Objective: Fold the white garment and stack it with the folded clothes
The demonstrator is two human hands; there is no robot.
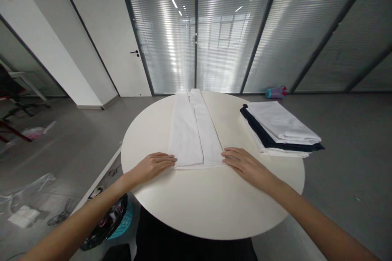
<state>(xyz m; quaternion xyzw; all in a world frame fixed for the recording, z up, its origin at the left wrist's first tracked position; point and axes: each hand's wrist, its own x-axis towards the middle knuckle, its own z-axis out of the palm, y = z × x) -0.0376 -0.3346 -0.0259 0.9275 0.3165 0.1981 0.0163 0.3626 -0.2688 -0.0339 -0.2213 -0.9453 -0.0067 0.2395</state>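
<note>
A white garment [187, 138], perhaps a shirt or trousers, lies folded into a long strip on the round white table [208, 208]. Two long panels meet along its middle, and its far end reaches the table's back rim. At the near left corner, my left hand [154, 166] rests with its fingers stretched out and the tips on the cloth's edge. My right hand [243, 165] lies at the near right corner, its fingers extended and slightly apart on the edge. Both thumbs are mostly hidden.
A stack of folded white and navy cloths [284, 126] stands on the table's right side. Below the left rim is a blue basket [124, 220] with a black bag in it. Plastic wrap and cables lie on the floor to the left. Glass partitions [223, 40] stand behind.
</note>
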